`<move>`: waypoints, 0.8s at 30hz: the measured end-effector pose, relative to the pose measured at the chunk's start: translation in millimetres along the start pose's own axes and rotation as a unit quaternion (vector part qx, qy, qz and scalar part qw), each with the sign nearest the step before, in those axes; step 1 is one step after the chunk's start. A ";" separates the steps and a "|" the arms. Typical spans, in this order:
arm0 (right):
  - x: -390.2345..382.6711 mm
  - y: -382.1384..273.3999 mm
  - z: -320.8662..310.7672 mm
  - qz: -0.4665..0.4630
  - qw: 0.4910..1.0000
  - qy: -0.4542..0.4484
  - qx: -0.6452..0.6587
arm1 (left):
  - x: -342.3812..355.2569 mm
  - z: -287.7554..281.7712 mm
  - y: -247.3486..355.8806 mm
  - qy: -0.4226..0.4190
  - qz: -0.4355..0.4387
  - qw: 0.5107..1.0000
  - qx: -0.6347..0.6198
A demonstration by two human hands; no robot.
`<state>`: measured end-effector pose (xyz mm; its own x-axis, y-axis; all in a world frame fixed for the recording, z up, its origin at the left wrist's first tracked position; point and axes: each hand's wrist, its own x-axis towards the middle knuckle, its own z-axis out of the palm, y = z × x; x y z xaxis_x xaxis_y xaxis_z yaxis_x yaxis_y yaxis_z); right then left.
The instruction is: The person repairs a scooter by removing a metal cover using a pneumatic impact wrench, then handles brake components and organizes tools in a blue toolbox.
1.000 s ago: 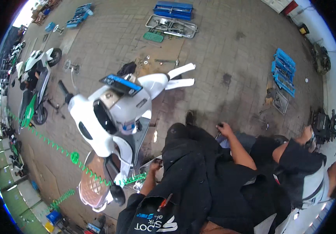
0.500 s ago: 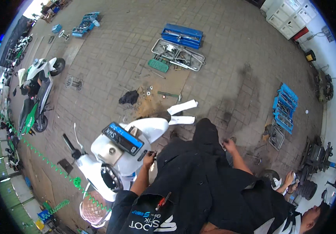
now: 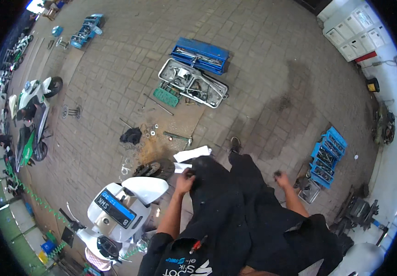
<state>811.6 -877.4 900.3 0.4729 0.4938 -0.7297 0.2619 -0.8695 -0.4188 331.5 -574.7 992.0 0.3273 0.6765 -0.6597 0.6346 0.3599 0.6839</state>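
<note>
My left hand is at my thigh, fingers curled; dark fingertips keep me from seeing whether anything is in them. Out to the other side hangs my right hand, also curled with dark fingertips, its contents hidden. Left of my left arm stands a white scooter with a plate on its front. A dark wheel lies on the ground just past its white fender. Nearest my left hand are white strips, partly behind my leg. My shoe shows ahead on the paving.
Ahead lie a hammer, a black cloth, a metal tray of tools and a blue toolbox. Another blue toolbox stands open at right, near a small tray. A green-and-white scooter is parked at left.
My left hand has come away from the scooter's front to beside my thigh. The scooter sits lower and further left in view, my shoe shows ahead, and my right hand is farther from my body.
</note>
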 end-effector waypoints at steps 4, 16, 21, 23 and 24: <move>22.0 -167.7 -114.9 -0.180 0.981 -0.069 -0.026 | 13.5 38.1 137.1 0.054 0.157 0.952 0.258; 130.0 -371.1 -119.8 -0.285 0.921 -0.213 -0.159 | 118.9 35.9 154.9 0.082 0.016 0.986 0.145; 111.4 -469.3 -201.6 -0.219 0.847 -0.463 -0.140 | 85.8 10.5 174.6 -0.031 -0.171 0.979 -0.106; 121.1 -478.5 -206.1 -0.190 0.824 -0.504 -0.176 | 82.5 1.1 198.9 -0.110 -0.168 0.955 -0.217; 132.3 -474.4 -201.1 -0.214 0.802 -0.524 -0.192 | 88.1 -0.4 207.4 -0.112 -0.171 0.954 -0.218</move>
<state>919.1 -401.0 1111.1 -0.6425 0.3080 -0.7017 0.5462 -0.4582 -0.7012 491.6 -440.3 1075.9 0.3261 0.3344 -0.8842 0.3965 0.8007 0.4490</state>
